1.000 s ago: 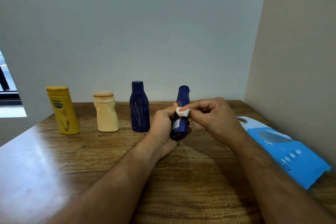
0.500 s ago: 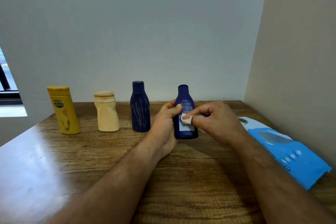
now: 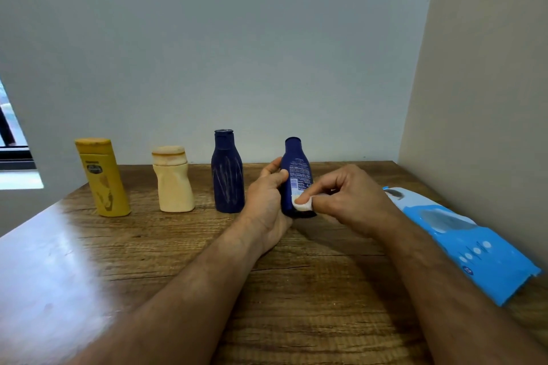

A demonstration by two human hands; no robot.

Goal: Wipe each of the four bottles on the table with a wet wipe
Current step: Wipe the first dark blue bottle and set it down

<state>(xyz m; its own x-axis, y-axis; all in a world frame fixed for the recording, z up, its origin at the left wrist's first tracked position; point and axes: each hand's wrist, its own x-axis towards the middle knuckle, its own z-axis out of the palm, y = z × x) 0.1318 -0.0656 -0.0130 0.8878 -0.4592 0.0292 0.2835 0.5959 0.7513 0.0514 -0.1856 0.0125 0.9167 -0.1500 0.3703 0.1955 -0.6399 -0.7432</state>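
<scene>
- Item 1, small navy bottle (image 3: 296, 178): standing upright at approx 12 o'clock from us, back label facing us. We're judging it as the bottle in work.
- L hand (image 3: 267, 201): we're curling fingers + thumb round the bottle's 9 o'clock side, prob. to brace it so it isn't tipping under the rubbing.
- R hand (image 3: 350, 198): we're pinching a folded wet wipe (image 3: 302, 204) betw. thumb + forefinger and pressing it on the lower label, near the base. Other fingers curling loosely, holding nothing else.
- Item 2, taller navy bottle (image 3: 227, 173): standing just beside the L hand at 11 o'clock, pale streaks showing on its front; looking unwiped to us.
- Item 3, cream bottle (image 3: 173, 181) and item 4, yellow bottle (image 3: 102, 178): standing further out toward 10 o'clock, in one row w/ the rest, smudges visible. Row layout is prob. letting us work along in order.
- Wipe pack (image 3: 468, 243), blue: lying flat at 3 o'clock, near the R arm for the next sheet.
- Wooden table (image 3: 296, 290): carrying all items.
</scene>
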